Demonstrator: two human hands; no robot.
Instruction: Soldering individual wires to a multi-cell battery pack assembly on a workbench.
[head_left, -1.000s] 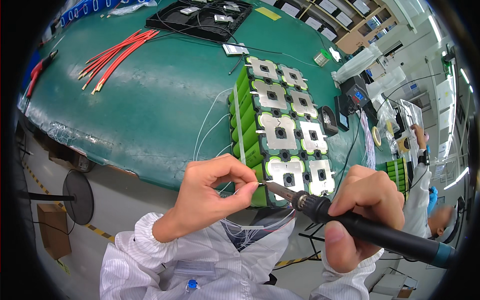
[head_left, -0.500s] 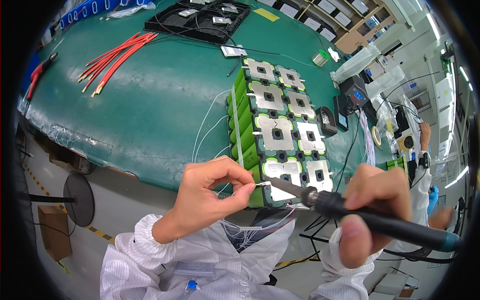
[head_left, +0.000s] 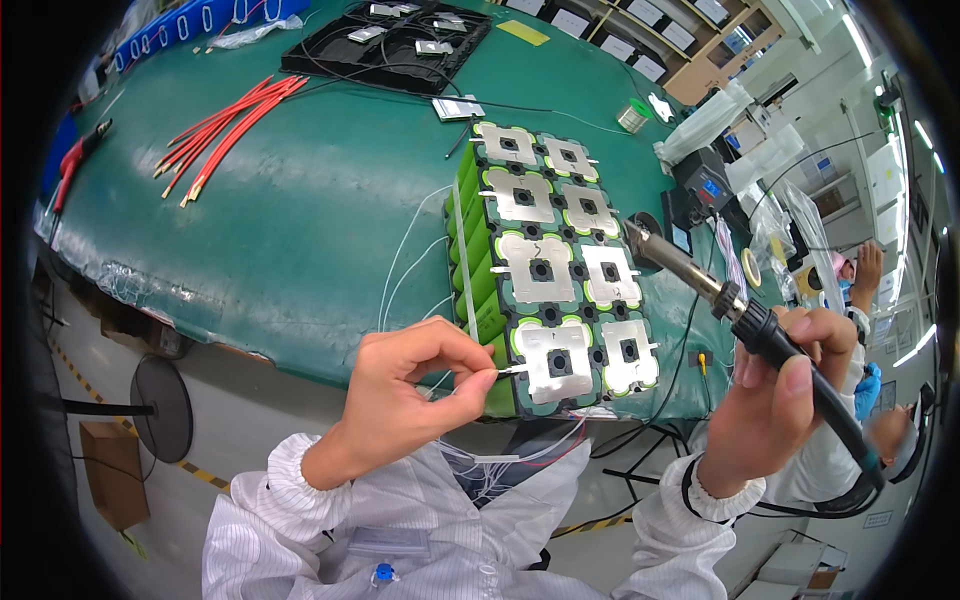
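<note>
Lifting soldering iron (head_left: 700,280) toward two o'clock off battery pack (head_left: 560,270), right hand (head_left: 770,400) gripping handle, left hand (head_left: 410,400) pinching thin white wire (head_left: 505,371) at tab, joint likely finishing.

- An electronics assembly workshop, probably a factory floor.
- Green work mat (head_left: 300,220), soldering iron (head_left: 700,285), green battery pack (head_left: 545,270), red wires (head_left: 225,125), shelving behind.

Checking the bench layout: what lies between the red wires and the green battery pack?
Head view: bare green mat between the red wires and battery pack; only thin white wires beside the pack.
</note>
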